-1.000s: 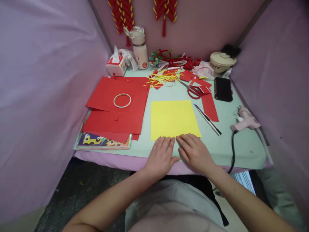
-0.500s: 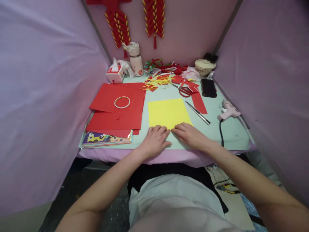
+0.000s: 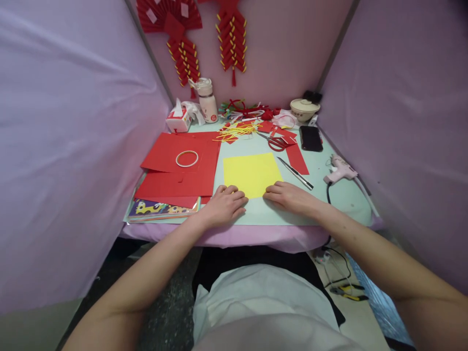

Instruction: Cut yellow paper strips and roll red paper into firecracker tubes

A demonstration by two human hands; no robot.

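A yellow paper sheet (image 3: 252, 170) lies on the pale green table mat (image 3: 263, 213). My left hand (image 3: 224, 205) rests at its near left corner, fingers bent and lying on the edge. At the near right corner is my right hand (image 3: 288, 196), its fingers close together on the paper edge. Whether either hand pinches the edge is hard to make out. To the right of the sheet lies a slim silver and black pen-like tool (image 3: 295, 173). Red paper sheets (image 3: 204, 170) lie left of the yellow one, with a white tape ring (image 3: 186, 159) on them.
Yellow strips (image 3: 237, 131), red-handled scissors (image 3: 277, 143) and red scraps lie farther back. A phone (image 3: 311, 139) and a pink glue gun (image 3: 340, 169) are on the right. A bottle (image 3: 208, 102), tissue pack (image 3: 179, 118) and lidded bowl (image 3: 304, 109) stand along the back.
My hands have moved apart along the near edge of the yellow sheet, the left one going left. The camera view has tilted up slightly.
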